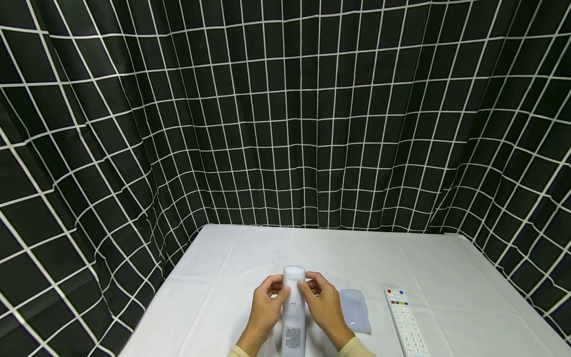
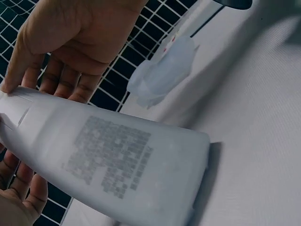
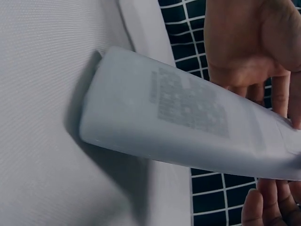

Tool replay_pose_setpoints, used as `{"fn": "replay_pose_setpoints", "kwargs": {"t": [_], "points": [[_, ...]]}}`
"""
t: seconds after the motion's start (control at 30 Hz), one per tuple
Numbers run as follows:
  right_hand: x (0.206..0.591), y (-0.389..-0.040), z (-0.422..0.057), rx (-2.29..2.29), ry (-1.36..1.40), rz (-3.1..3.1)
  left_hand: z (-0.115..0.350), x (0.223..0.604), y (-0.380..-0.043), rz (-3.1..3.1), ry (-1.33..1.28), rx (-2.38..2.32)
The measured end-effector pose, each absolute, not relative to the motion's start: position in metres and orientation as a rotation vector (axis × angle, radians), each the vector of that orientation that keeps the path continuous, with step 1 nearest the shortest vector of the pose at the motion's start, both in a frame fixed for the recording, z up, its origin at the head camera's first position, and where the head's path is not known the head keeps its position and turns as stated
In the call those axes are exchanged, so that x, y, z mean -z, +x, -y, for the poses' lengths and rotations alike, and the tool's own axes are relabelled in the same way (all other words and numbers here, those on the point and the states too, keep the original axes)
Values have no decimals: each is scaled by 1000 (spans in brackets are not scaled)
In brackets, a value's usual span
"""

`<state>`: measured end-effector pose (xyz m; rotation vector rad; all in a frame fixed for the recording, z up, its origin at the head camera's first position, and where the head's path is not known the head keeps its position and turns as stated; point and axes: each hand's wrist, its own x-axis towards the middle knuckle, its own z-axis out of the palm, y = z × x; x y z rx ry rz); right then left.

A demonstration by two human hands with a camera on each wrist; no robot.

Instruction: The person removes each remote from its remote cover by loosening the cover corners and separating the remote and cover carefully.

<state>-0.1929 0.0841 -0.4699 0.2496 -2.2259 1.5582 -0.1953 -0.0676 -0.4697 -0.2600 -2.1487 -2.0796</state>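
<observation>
While the left hand [image 1: 266,308] and right hand [image 1: 324,306] pinch its two long sides near the top, thumbs on its face, one long, whitish, rounded plastic handset [image 1: 293,312] is held midway between the left and right edges of the white cloth-covered surface [image 1: 232,267]. One grey printed code [image 1: 292,337] shows. One flat, translucent, bluish pouch [image 1: 355,311] lies just beside the right hand; one slim white plastic remote [image 1: 407,322], coloured buttons, lies nearer the right edge.
</observation>
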Motion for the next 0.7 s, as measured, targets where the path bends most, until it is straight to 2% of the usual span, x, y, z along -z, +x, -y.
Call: {"fn": "replay_pose_setpoints", "kwargs": {"t": [0.7], "points": [[437, -180, -82, -1602, 429, 2132, 71, 457, -195, 2021, -393, 2054]]}}
